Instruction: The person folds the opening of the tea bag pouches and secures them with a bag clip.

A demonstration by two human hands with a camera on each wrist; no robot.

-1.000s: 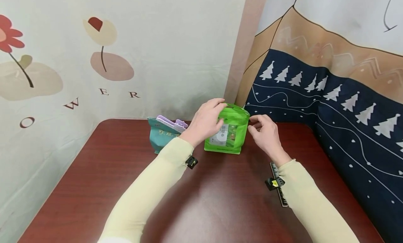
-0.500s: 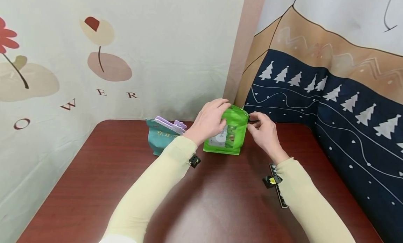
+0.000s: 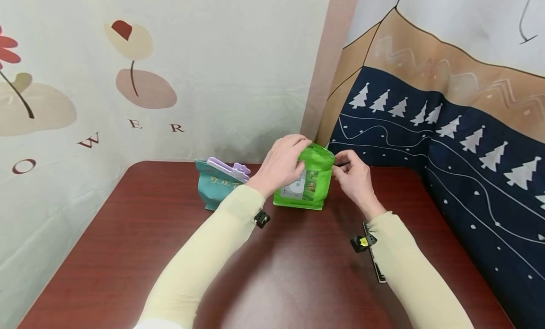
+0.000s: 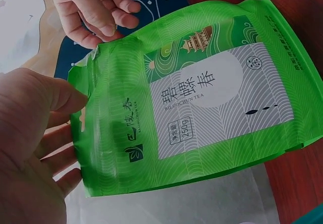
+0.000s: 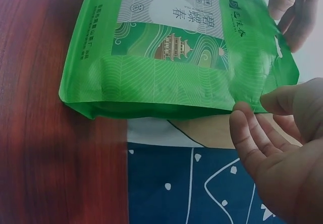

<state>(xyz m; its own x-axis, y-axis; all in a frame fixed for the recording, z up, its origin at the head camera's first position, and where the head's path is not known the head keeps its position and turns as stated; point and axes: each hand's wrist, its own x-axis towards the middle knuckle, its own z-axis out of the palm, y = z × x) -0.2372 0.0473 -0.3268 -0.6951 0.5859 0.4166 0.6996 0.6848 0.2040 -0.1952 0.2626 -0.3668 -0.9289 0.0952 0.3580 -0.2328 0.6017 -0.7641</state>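
A bright green tea bag (image 3: 317,164) with a silver label stands upright near the table's back edge; the print in the left wrist view reads Biluochun tea, 250g. At its top my left hand (image 3: 278,165) grips the sealed edge, thumb on the front and fingers behind. My right hand (image 3: 356,181) pinches the upper right corner; in the right wrist view the thumb (image 5: 278,99) lies on the front and the fingertips sit at the side edge. Left of it stands a teal bag (image 3: 215,184), partly behind my left arm, with a purple sealing clip (image 3: 229,168) across its top.
A narrow strip (image 3: 380,270) with black and white marks lies on the reddish-brown table (image 3: 127,234), partly under my right forearm. A pale printed curtain (image 3: 238,73) hangs behind the table, and a navy one with white trees (image 3: 468,177) hangs along the right.
My right hand has moved slightly left and closed on the green bag's upper right corner. The left hand has shifted a little right along the bag's top.
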